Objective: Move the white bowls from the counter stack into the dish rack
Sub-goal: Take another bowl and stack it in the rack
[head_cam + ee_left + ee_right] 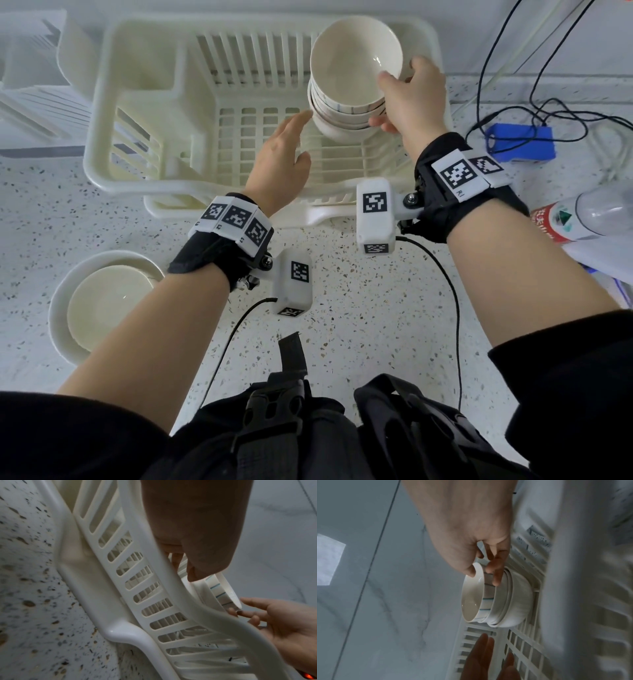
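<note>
Nearest us, our right hand (409,99) pinches the rim of the top bowl (356,63) of the stack (344,113) inside the dish rack (102,113), upper centre, left hand (282,154) flat-fingered alongside; a slipping pinch could, we judge, topple the tilted pile.

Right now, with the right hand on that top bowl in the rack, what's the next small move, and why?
Probably release it: the right hand pinches the top bowl, already nested on the bowl stack inside the dish rack. The left hand hovers open beside it. More bowls wait on the counter.
</note>
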